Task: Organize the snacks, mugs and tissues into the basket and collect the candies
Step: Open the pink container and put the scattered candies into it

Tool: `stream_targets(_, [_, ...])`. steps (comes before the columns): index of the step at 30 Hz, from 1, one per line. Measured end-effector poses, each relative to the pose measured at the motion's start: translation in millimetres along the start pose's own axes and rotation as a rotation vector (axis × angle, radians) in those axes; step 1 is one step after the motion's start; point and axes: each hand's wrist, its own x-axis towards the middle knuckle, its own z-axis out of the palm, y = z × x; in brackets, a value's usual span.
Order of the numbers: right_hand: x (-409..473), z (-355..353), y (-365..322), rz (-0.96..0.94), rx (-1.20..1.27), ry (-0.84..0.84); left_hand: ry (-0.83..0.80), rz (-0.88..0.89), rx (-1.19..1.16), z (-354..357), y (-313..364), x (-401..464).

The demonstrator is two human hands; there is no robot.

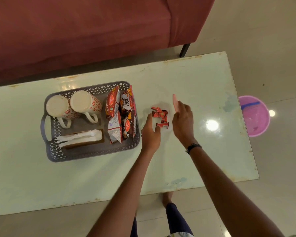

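Your left hand (150, 132) is covering part of the red candies (160, 117), so its grip is staying unclear. Motion is blurring your right hand (182, 120) fingertips. The sofa (92, 31) is running off the frame's top edge.

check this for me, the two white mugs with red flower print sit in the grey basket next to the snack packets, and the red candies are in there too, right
Not quite. The head view shows the red wrapped candies lying on the pale glass table, outside the grey perforated plastic basket, between both hands. The two white mugs with red flower print do sit inside, beside the red snack packets.
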Motion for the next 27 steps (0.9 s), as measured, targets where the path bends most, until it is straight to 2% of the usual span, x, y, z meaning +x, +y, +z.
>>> stream_targets(2, [-6, 14, -5, -0.032, -0.002, -0.048, -0.004, -0.026, -0.044, 0, 1, 0])
stream_targets(9, [-19, 27, -3, 0.045, -0.016, -0.170, -0.022, -0.035, -0.102, -6, 0, -1])
stream_targets(13, [-26, 25, -4, 0.054, -0.084, -0.163, -0.009, -0.034, -0.106, -8, -1, -1])
stream_targets(20, [-39, 33, -10, -0.095, -0.297, -0.181, 0.049, -0.028, -0.115, -8, 1, 0])
stream_targets(27, [-44, 35, -9, -0.080, -0.299, -0.207, 0.083, 0.013, -0.115, -7, 1, 1])
